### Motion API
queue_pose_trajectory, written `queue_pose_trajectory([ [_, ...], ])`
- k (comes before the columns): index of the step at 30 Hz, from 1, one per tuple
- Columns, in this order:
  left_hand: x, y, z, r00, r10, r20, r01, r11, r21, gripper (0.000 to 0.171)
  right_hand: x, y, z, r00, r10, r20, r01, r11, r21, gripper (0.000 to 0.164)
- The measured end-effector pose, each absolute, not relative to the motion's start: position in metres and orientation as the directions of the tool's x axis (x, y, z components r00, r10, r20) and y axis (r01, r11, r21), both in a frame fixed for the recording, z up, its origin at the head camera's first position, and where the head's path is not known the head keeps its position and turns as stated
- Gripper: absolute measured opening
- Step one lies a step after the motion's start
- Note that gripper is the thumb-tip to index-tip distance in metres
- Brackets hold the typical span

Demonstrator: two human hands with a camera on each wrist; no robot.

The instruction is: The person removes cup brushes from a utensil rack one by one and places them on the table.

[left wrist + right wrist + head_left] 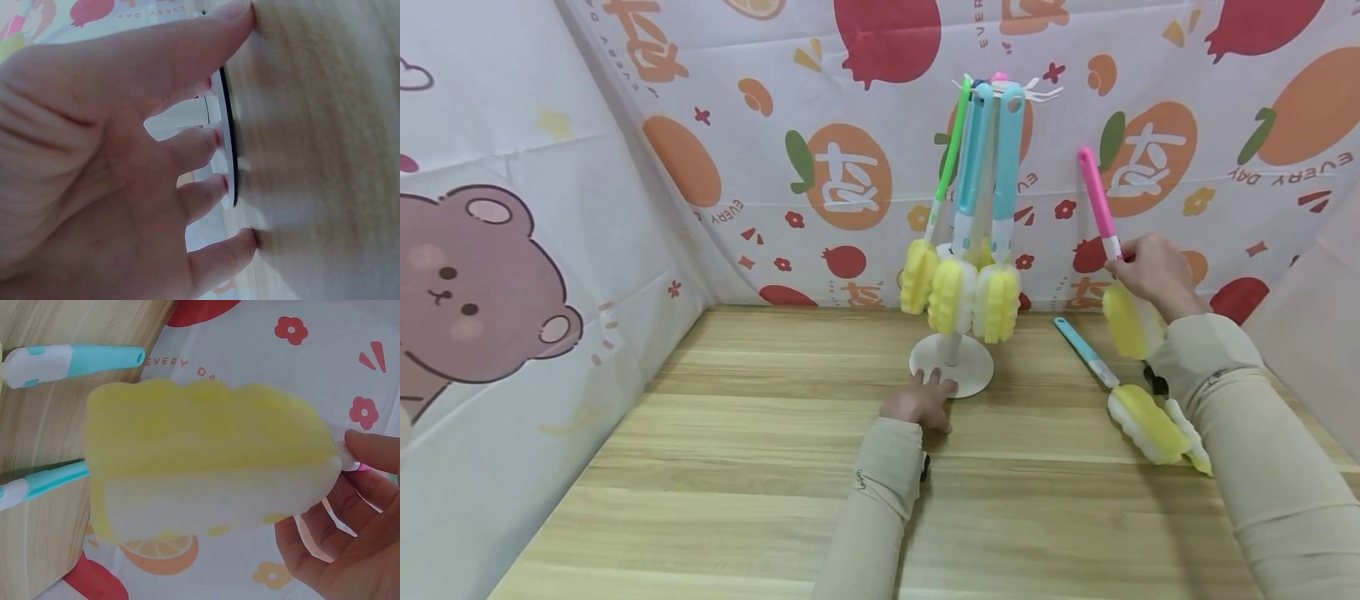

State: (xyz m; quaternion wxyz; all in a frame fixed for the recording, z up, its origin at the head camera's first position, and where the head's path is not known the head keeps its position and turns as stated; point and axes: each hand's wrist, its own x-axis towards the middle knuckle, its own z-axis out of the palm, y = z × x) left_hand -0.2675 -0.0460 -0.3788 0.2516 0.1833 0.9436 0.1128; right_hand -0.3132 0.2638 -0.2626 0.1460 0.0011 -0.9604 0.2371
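My right hand (1153,271) pinches a pink-handled sponge bottle brush (1097,196) near the neck, its handle up and its yellow-and-white sponge (206,456) hanging below. My left hand (919,402) rests with spread fingers on the near rim of a white round base (973,375); in the left wrist view, the thumb and little finger (225,259) touch the wood. That base carries an upright stand with white hooks (1041,93) on top. Several sponge brushes hang from it, among them a green-handled one (953,150) and two with light blue handles (1009,158).
On the table (737,467), right of the stand, lies a blue-handled sponge brush (1138,417). Another white-and-yellow sponge (1191,437) is partly hidden by my right sleeve. Two blue handles (103,360) show in the right wrist view. A fruit-print cloth (737,167) hangs behind.
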Motion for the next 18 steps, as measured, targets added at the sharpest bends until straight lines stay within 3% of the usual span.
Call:
queue_pose_trajectory([
  [18, -0.267, -0.047, -0.379, -0.810, 0.405, -0.425, 0.294, 0.907, 0.303, 0.065, -0.311, 0.275, -0.276, -0.964, 0.087, 0.249, -0.022, 0.915, -0.403, 0.029],
])
